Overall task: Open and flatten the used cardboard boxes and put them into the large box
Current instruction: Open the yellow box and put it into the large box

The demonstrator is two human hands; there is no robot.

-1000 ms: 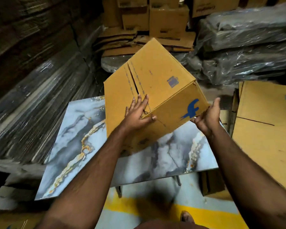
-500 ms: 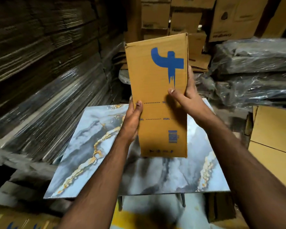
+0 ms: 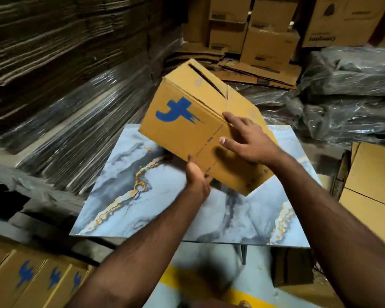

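A cardboard box (image 3: pixel 188 127) with a blue printed mark is held tilted in the air above the marble-patterned surface (image 3: pixel 142 196), without touching it. A dark slit is seen along its upper face where the flaps meet. Its lower right corner is hidden behind the right forearm, and its underside cannot be seen. The left hand (image 3: pixel 197 177) is placed under the box's near lower edge; one fingertip is seen curled up over that edge, while the rest of its fingers are hidden beneath the cardboard, so their spread cannot be told. The right hand (image 3: pixel 247 141) is laid on the box's near side, its fingers (image 3: pixel 233 118) spread apart, with the thumb pressed flat on the front face.

The large box (image 3: pixel 373 185) is cut off at the right edge of the frame, so that only part of its brown panels is shown. Small print on the held box is too blurred to be read.

Tall stacks of flattened cardboard (image 3: pixel 53 52), partly wrapped in shiny plastic, are seen to the left. More cartons (image 3: pixel 269 34) are stacked at the back, and plastic-covered bundles (image 3: pixel 351 94) are piled on the right. Boxes with blue marks (image 3: pixel 33 278) are lined up at the lower left. A yellow stripe (image 3: pixel 198 283) is painted on the floor below the surface.
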